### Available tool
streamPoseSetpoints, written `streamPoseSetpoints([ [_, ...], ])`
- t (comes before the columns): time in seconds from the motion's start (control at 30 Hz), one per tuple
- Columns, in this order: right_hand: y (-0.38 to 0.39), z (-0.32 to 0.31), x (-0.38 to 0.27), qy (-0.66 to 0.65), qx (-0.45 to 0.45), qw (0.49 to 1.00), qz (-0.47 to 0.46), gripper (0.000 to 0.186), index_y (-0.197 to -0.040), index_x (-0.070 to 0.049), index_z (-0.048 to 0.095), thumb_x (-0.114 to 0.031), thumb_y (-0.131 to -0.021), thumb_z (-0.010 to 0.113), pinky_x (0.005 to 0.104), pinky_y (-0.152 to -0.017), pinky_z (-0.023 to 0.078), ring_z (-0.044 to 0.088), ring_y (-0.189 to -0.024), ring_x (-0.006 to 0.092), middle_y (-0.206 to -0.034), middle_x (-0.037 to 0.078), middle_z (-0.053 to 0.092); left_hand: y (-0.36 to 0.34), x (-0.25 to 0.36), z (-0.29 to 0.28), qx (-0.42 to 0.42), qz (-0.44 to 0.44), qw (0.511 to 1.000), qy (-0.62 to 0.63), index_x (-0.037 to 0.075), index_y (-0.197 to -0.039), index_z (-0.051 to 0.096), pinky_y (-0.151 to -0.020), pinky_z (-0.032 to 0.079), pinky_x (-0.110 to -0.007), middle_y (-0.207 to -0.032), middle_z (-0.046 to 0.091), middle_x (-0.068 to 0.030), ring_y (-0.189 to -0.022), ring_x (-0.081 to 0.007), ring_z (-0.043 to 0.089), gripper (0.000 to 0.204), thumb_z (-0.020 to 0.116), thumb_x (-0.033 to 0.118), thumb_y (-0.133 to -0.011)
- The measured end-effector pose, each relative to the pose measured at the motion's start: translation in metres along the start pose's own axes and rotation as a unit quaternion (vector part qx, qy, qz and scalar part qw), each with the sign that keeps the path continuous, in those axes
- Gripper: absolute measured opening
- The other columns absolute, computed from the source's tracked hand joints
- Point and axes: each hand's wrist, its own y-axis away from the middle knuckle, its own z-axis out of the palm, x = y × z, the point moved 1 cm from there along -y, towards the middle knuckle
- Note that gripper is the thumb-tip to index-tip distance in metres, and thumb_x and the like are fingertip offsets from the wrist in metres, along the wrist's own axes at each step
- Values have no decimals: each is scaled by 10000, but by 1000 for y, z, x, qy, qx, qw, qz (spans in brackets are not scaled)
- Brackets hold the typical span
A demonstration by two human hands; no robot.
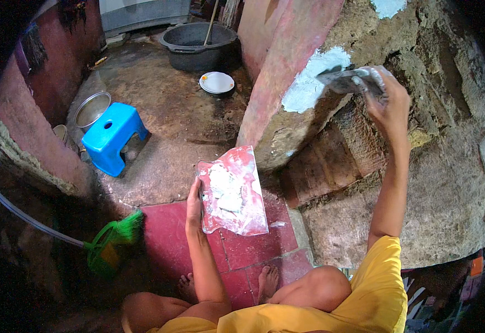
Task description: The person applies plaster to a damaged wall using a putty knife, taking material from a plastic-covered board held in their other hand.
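Observation:
My left hand grips the left edge of a flat red board with a jagged outline. White paste lies heaped and smeared over the middle of that board. At the upper right, my right hand is closed around a grey putty knife, its fingers smudged white. The blade rests against a patch of white plaster on the rough, broken wall. Just how the fingers wrap the tool is partly hidden by the hand itself.
A blue plastic stool stands at left beside a metal basin. Farther back are a white plate and a large black tub with a stick. A green broom lies at lower left. Red tiles lie underfoot.

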Motion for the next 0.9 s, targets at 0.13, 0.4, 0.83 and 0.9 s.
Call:
streamPoseSetpoints([
  [0.13,-2,-9,-9,-64,-31,997,19,291,-938,-37,567,-63,-651,606,320,-747,440,566,-845,296,-921,140,582,-1,0,-2,20,-3,1000,0,-10,-1081,470,-819,387,-265,-1023,526,-68,-903,-152,505,385,393,299,-863],
  [0.4,6,8,-7,12,-60,998,-23,381,-1001,-77,550,-122,-632,634,346,-754,445,536,-911,300,-969,144,565,0,0,1,-12,4,1000,9,-22,-1087,458,-825,388,-269,-1037,522,-75,-915,-155,507,389,380,291,-870],
  [0.83,6,2,-5,8,-82,996,-31,375,-983,-79,555,-114,-620,645,341,-734,448,550,-869,290,-963,135,568,0,0,5,-2,-19,1000,15,-8,-1073,474,-816,391,-269,-1019,526,-69,-896,-155,509,382,393,301,-863],
  [0.9,3,0,-2,42,-55,998,-15,391,-1005,-88,545,-109,-626,638,340,-749,443,544,-889,292,-971,141,565,-2,-3,1,-18,-23,999,26,-12,-1078,471,-821,387,-271,-1025,524,-70,-903,-157,507,389,388,303,-865],
])
